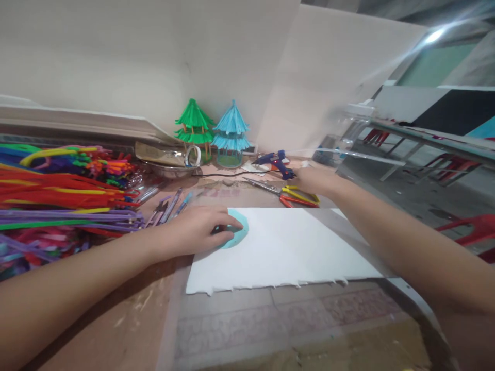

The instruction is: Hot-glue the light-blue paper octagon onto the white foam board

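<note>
My left hand lies on the left part of a white sheet, holding down a flat light blue rounded piece. Its thumb and forefinger press on the piece, which is partly hidden under them. At the far side of the table, my right hand reaches to the handle end of a dark blue glue gun. Those fingers are blurred and mostly hidden, so I cannot make out whether they grip it. Scissors with yellow and orange handles lie between the sheet and the glue gun.
Two small tiered-roof models stand by the wall, one green and one light blue. Bundles of coloured pipe cleaners fill the left side. A metal bowl holds a tape roll. Pens lie beside my left wrist.
</note>
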Available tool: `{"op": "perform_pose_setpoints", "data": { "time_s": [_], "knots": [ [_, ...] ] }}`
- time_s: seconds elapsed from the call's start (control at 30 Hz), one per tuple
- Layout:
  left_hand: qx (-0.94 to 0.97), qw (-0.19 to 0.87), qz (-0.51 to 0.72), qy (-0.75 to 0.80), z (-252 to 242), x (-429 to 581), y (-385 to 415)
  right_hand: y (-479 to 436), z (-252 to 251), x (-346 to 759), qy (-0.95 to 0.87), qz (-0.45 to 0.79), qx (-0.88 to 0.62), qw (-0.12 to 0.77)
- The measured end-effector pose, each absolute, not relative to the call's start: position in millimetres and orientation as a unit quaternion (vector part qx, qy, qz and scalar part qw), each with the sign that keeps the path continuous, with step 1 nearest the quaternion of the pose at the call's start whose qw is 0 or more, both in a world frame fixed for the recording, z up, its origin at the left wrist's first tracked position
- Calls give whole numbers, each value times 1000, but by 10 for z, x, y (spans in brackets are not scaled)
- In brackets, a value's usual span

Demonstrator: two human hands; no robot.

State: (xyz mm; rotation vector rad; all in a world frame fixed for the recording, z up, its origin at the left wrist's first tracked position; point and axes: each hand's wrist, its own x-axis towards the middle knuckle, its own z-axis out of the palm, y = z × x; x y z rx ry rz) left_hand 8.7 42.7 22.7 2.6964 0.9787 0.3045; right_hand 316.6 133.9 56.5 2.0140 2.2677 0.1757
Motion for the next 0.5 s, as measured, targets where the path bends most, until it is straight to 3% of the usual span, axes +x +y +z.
{"op": "perform_pose_setpoints", "data": {
  "time_s": [0.2, 0.5],
  "knots": [
    [941, 35, 48, 332, 263, 141, 300, 688, 571, 2927, 816, 119, 561, 69],
    [901, 126, 67, 410, 500, 99, 341, 367, 149, 2629, 903, 98, 297, -296]
  ]
}}
